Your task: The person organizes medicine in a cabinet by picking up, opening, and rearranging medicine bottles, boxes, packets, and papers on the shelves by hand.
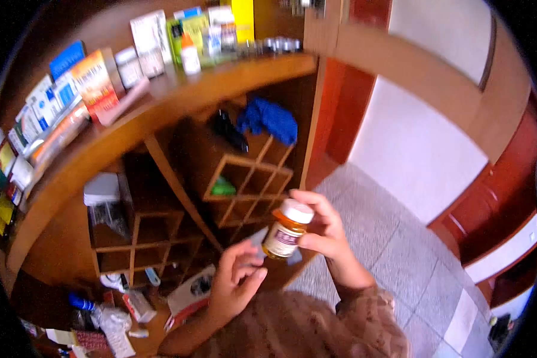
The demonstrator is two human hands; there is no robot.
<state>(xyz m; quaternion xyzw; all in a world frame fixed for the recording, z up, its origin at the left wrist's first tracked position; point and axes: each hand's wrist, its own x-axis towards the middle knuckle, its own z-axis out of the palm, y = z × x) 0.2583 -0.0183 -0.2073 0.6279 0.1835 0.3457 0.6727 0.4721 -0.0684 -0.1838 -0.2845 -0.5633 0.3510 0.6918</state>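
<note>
An amber bottle (284, 234) with a white cap and a printed label is held, slightly tilted, between the fingers and thumb of my right hand (323, 230). My left hand (238, 277) is just to the left of the bottle, fingers apart and curled a little, with nothing seen in it. A small greyish flat thing (258, 237) shows behind the bottle, and what supports it is hidden. Above both hands, a curved wooden shelf (221, 83) carries boxes and bottles, among them a white bottle with an orange cap (190, 56).
Below the shelf are lattice compartments (244, 179), a blue cloth (271, 119) and a green item (222, 187). Assorted packets and a white plastic bag (114, 322) lie at the lower left. Grey floor tiles (376, 227) and a red door (489, 203) are at the right.
</note>
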